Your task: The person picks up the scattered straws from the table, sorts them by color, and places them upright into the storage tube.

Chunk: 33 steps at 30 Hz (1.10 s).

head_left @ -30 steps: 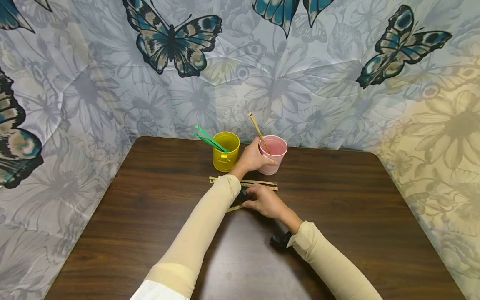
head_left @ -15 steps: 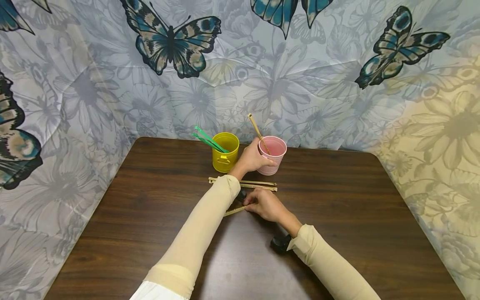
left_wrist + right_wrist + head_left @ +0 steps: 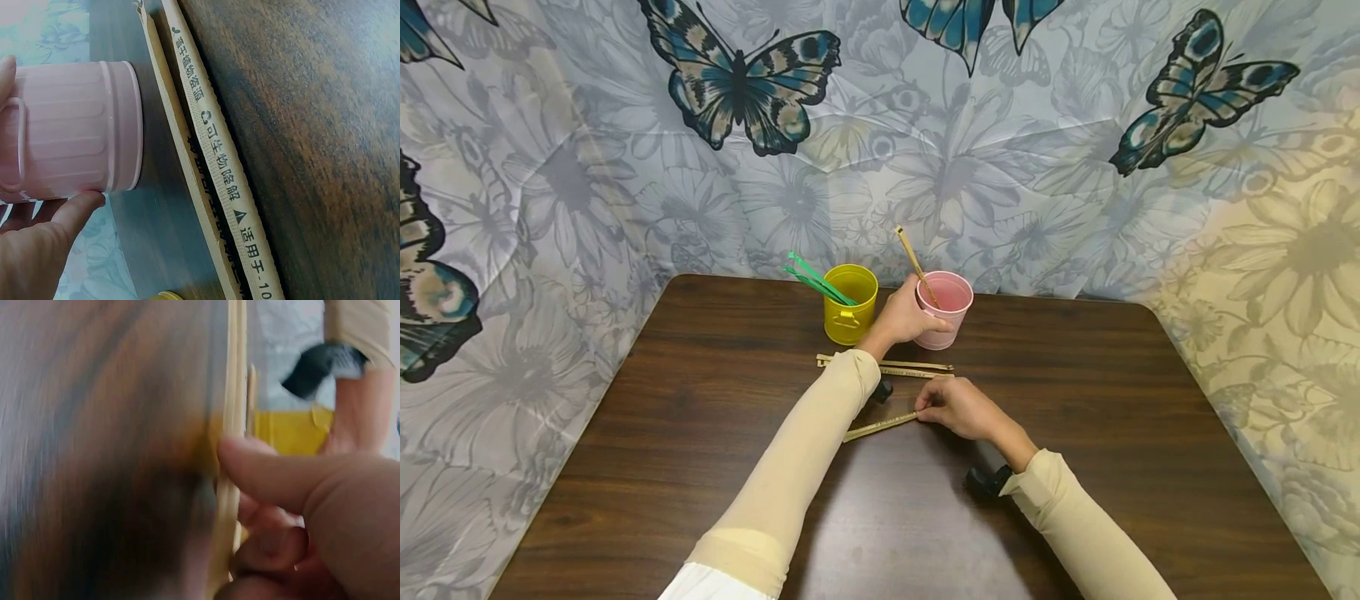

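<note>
My left hand (image 3: 901,315) grips the side of a small pink bucket (image 3: 951,323) near the table's back edge. One paper-wrapped straw (image 3: 907,247) leans upright out of that bucket. In the left wrist view the pink bucket (image 3: 69,131) shows its ribbed wall and wire handle, with the thumb along its lower side. My right hand (image 3: 964,408) pinches the end of another paper-wrapped straw (image 3: 880,427), which slants left over the table until my left forearm hides its far end. In the right wrist view, thumb and fingertips close around this straw (image 3: 234,381).
Beside the pink bucket stands a yellow bucket (image 3: 850,325) holding green straws (image 3: 816,279). Wrapped straws (image 3: 917,365) lie side by side in front of the buckets, partly under my left forearm. A butterfly-print cloth (image 3: 1000,192) hangs behind the dark wooden table (image 3: 1075,400).
My right hand has moved right and slightly toward me, drawing the pinched straw farther out from behind my left forearm. My left hand stays on the pink bucket.
</note>
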Motion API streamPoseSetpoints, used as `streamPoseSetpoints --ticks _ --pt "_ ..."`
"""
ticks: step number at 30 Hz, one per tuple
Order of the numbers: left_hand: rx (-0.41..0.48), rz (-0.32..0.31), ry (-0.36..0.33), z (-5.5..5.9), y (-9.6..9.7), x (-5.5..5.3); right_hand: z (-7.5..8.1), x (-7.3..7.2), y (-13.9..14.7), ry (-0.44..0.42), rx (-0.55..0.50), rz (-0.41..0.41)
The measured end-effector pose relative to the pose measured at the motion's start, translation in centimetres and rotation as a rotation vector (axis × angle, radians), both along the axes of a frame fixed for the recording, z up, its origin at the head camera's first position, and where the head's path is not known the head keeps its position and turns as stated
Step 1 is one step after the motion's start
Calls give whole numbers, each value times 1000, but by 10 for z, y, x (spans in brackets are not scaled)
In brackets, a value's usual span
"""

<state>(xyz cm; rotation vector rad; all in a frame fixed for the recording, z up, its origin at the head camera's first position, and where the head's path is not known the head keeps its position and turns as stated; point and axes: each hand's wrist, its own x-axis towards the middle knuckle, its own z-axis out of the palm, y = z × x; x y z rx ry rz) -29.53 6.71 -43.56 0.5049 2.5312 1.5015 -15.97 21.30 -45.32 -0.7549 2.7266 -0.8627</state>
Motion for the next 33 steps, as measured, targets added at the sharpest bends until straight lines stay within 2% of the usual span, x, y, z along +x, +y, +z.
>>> streamPoseSetpoints --ticks 9,14,17,22,27,33 --pt "6 3 -6 0 -1 0 14 3 39 -168 -38 73" --pt "10 -2 -10 0 0 0 24 5 55 -213 -88 59" --pt "12 -5 -8 0 0 0 32 4 63 -168 -121 44" --pt "14 -12 -10 0 0 0 51 -3 67 -37 -163 -17" --pt "24 -27 0 2 -1 -1 74 -16 58 70 -198 -119" --pt "44 -52 -15 0 -2 0 100 -35 43 154 -235 -209"
